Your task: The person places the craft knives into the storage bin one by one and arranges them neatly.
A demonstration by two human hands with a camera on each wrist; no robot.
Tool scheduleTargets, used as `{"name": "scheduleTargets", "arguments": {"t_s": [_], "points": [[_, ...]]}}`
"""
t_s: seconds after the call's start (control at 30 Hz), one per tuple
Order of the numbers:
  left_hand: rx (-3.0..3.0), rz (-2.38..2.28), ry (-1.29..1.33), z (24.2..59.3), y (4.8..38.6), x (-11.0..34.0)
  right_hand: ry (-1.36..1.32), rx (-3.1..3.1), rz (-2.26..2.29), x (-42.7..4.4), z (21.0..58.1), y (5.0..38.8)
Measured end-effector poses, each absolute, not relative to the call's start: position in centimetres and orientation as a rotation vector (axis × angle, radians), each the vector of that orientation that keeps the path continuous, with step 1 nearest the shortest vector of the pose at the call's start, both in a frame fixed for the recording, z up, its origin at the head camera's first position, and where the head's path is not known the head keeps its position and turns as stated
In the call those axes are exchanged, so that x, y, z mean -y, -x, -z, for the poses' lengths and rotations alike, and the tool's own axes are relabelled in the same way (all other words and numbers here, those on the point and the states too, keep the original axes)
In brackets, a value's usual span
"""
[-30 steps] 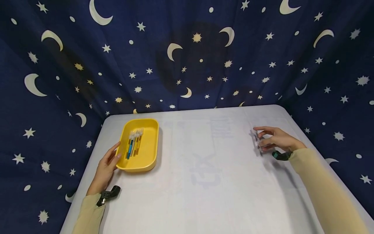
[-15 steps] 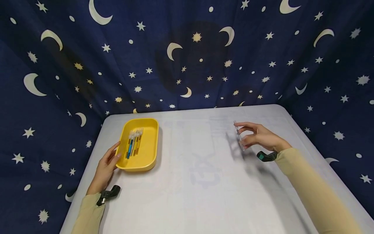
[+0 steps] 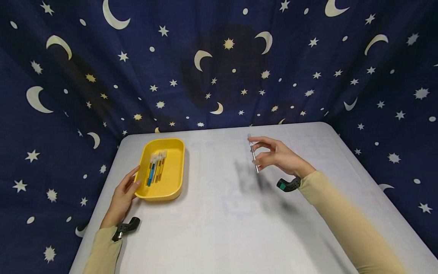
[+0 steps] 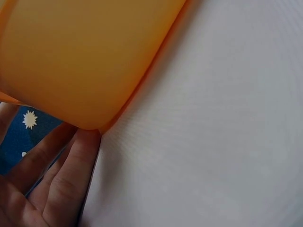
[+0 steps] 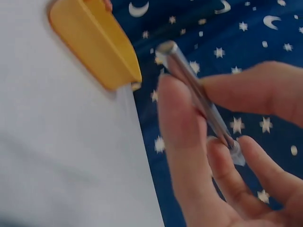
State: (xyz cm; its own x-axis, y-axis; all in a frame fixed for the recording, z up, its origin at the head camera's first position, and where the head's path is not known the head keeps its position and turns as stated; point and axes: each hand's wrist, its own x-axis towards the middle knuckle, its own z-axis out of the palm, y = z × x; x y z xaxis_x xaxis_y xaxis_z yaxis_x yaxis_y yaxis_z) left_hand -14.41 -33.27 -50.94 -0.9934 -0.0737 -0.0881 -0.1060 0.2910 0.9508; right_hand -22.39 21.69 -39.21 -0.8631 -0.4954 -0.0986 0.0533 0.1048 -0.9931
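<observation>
My right hand [image 3: 277,155] pinches a slim silver pen-like tool [image 3: 253,154] between thumb and fingers, above the right middle of the table. The tool stands tilted, with a clear cap on its far end; the right wrist view shows its round silver butt [image 5: 166,47] uppermost. On the left, my left hand [image 3: 120,197] holds the left rim of a yellow tray [image 3: 175,179], with fingers [image 4: 71,179] against its outer side. Inside the tray several similar capped tools [image 3: 156,168], gold, blue and silver, lie side by side.
The table [image 3: 205,232] has a white cover. A dark blue curtain [image 3: 232,91] with moons and stars stands round its back and sides. Dark wrist devices sit on both arms.
My right hand has carried the silver tool leftward from the table's right side to nearer the middle. The left hand and the tray have stayed in place.
</observation>
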Motion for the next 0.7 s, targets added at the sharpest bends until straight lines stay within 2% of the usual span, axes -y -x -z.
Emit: {"name": "scheduleTargets", "arguments": {"t_s": [0.7], "points": [[-2.527, -1.837, 0.159, 50.7, 14.3, 33.1, 0.509, -1.822, 2.015, -8.4, 38.8, 23.3]]}}
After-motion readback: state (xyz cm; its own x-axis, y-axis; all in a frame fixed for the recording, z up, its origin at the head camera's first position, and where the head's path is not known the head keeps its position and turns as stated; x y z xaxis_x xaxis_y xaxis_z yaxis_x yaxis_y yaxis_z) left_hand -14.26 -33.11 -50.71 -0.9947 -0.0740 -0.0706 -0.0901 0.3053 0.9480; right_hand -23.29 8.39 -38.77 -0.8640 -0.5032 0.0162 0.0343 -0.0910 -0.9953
